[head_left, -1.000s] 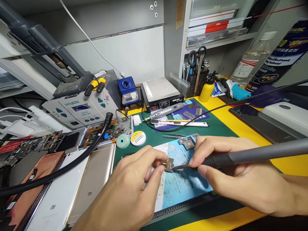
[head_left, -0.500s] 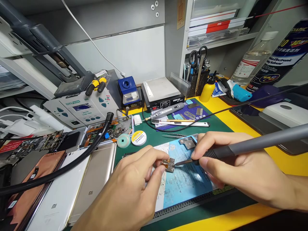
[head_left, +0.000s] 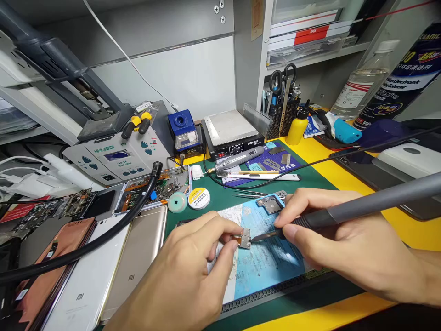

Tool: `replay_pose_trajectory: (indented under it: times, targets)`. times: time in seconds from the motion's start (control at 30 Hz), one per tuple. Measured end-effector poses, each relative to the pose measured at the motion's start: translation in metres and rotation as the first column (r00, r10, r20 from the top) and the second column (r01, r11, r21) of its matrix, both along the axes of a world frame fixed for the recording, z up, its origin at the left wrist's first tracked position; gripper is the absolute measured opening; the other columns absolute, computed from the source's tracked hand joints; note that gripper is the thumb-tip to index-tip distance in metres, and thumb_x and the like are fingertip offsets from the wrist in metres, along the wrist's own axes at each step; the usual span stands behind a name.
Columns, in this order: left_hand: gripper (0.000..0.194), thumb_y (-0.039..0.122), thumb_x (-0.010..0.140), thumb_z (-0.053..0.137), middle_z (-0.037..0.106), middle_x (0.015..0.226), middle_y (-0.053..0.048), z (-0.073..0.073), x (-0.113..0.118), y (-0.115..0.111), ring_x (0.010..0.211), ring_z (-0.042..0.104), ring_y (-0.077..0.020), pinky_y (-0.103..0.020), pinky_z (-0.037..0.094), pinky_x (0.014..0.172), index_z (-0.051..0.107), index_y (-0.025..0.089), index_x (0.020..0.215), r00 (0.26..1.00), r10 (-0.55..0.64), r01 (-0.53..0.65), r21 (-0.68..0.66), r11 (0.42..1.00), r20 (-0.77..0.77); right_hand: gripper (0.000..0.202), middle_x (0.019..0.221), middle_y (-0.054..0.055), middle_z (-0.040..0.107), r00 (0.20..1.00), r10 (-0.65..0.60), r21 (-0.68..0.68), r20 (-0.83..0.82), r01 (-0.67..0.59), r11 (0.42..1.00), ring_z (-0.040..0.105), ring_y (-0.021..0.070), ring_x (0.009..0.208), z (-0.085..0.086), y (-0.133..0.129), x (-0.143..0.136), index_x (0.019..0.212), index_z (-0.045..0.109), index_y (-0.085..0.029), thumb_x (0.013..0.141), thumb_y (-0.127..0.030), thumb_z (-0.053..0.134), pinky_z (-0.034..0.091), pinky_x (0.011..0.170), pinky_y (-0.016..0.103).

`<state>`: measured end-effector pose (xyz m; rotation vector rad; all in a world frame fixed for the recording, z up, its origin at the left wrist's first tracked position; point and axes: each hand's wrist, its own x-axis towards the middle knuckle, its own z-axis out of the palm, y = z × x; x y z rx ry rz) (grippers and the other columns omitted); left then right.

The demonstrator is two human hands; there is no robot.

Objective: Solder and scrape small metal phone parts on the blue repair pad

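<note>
A small metal part with an orange flex strip [head_left: 245, 239] is pinched between the thumb and fingers of my left hand [head_left: 193, 262]. My right hand [head_left: 341, 239] is closed round a dark grey pen-like tool [head_left: 358, 209]. Its pointed tip is at the right edge of the metal part; whether they touch is too small to tell. Both hands are over a blue and white work pad [head_left: 272, 257]. A dark plate with square metal pieces [head_left: 270, 204] lies near the pad's back edge, just left of my right fingers.
Phones [head_left: 136, 262] and a thick black hose [head_left: 113, 236] are at the left. A parts tray [head_left: 155, 195], a round tin [head_left: 199, 198] and a heating plate [head_left: 234, 128] stand behind. A black cable crosses towards the right, near a yellow bottle [head_left: 297, 128].
The metal part has tilted slightly in my left fingers, so its flat face shows more. The tool tip has shifted slightly at its right edge. The camera view has moved a little.
</note>
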<state>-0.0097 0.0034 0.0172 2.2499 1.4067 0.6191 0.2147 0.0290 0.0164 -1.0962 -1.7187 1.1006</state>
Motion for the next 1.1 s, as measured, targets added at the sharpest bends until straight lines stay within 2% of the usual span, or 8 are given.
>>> replay_pose_trajectory:
  times: [0.2,0.67,1.1]
  targets:
    - [0.015,0.015,0.091,0.058,0.059,0.074,0.007,0.0001,0.0013,0.0023,0.062,0.052,-0.0076,-0.020,0.040,0.060,0.063,0.028,0.096,1.000,-0.007,0.007,0.009,1.000,0.001,0.012,0.048,-0.008,0.050,1.000,-0.002,-0.042,-0.010,0.002,0.999,0.041,0.0053,0.039,-0.0012,0.0002,-0.0007,0.069,0.063,-0.020,0.079,-0.014,0.066,0.031,0.034,0.015]
    - [0.012,0.014,0.089,0.060,0.059,0.070,0.007,0.0001,0.0004,-0.0008,0.059,0.051,-0.0069,-0.019,0.038,0.057,0.064,0.025,0.089,1.000,-0.014,0.013,0.061,0.998,0.004,0.013,0.047,-0.008,0.046,1.000,-0.004,-0.044,-0.015,0.003,0.999,0.037,0.0049,0.038,-0.0017,-0.0001,-0.0014,0.067,0.062,-0.020,0.077,-0.013,0.067,0.028,0.033,0.015]
    - [0.011,0.015,0.089,0.060,0.059,0.071,0.006,0.0019,0.0019,0.0019,0.059,0.051,-0.0076,-0.020,0.037,0.055,0.064,0.025,0.088,1.000,-0.014,0.014,0.040,0.999,-0.001,0.014,0.047,-0.009,0.046,0.999,-0.005,-0.061,-0.048,0.002,0.998,0.038,0.0044,0.038,-0.0015,-0.0005,-0.0002,0.067,0.061,-0.020,0.077,-0.013,0.067,0.028,0.033,0.015]
